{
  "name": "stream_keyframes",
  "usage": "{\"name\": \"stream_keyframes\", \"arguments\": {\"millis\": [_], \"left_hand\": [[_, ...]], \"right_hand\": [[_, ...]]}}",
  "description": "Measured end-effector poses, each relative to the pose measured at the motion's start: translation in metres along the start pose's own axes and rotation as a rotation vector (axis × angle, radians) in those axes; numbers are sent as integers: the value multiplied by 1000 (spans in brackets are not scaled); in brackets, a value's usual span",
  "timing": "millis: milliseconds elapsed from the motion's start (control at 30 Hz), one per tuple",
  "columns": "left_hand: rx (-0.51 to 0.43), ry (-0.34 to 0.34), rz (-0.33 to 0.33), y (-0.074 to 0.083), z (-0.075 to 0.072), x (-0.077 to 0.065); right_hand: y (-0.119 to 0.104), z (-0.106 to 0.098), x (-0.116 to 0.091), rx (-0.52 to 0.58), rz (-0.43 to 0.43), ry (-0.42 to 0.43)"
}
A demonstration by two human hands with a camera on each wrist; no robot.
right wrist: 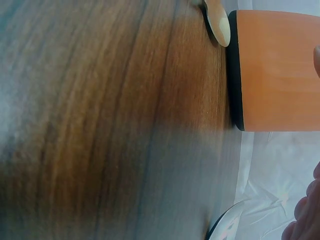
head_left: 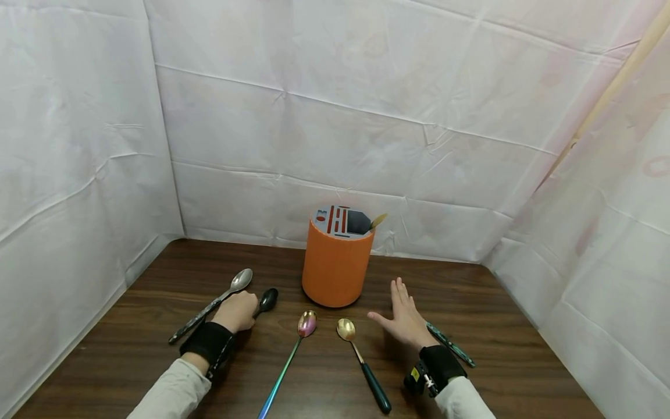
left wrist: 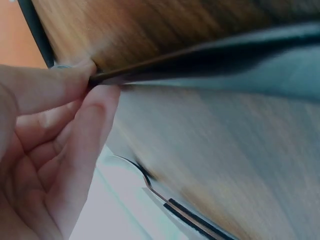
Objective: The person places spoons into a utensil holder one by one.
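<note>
My left hand (head_left: pixel 238 311) pinches the handle of a black spoon (head_left: pixel 268 299) between thumb and fingers. In the left wrist view its dark handle (left wrist: pixel 200 62) runs from the fingertips to the right edge. Just beyond that hand lies a silver spoon (head_left: pixel 241 280) with a dark patterned handle. My right hand (head_left: pixel 403 320) is held with fingers extended and thumb spread, grasping nothing. Beside its wrist is a utensil with a teal-and-black handle (head_left: pixel 451 345); its head is hidden by the hand in the head view.
An orange utensil holder (head_left: pixel 336 267) with a grey slotted top stands at the back centre. A gold-coloured utensil (head_left: pixel 379 220) sticks out of it. Between the hands lie an iridescent spoon (head_left: pixel 307 323) and a gold spoon (head_left: pixel 346 329) with a dark handle. White sheeting (head_left: pixel 314 116) encloses the wooden table (head_left: pixel 324 372).
</note>
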State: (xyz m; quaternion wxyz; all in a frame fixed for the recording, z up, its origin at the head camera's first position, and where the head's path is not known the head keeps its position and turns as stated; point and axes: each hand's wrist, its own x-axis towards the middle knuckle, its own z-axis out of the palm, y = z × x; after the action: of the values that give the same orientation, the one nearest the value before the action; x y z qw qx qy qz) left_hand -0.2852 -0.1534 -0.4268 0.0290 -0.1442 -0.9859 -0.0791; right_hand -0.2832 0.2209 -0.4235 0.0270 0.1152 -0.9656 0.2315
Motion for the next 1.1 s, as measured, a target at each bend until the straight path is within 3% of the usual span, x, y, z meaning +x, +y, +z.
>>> {"name": "stream_keyframes", "arguments": {"millis": [433, 700, 967, 1100], "left_hand": [[-59, -5, -44, -3, 3, 2], [-224, -38, -79, -6, 3, 3], [-364, 45, -38, -1, 1, 5], [-411, 83, -69, 4, 2, 6]], "right_hand": [[1, 4, -4, -2, -28, -11], [-3, 6, -7, -8, -42, 10], [-6, 10, -7, 8, -63, 10], [-10, 12, -6, 29, -68, -3]]}}
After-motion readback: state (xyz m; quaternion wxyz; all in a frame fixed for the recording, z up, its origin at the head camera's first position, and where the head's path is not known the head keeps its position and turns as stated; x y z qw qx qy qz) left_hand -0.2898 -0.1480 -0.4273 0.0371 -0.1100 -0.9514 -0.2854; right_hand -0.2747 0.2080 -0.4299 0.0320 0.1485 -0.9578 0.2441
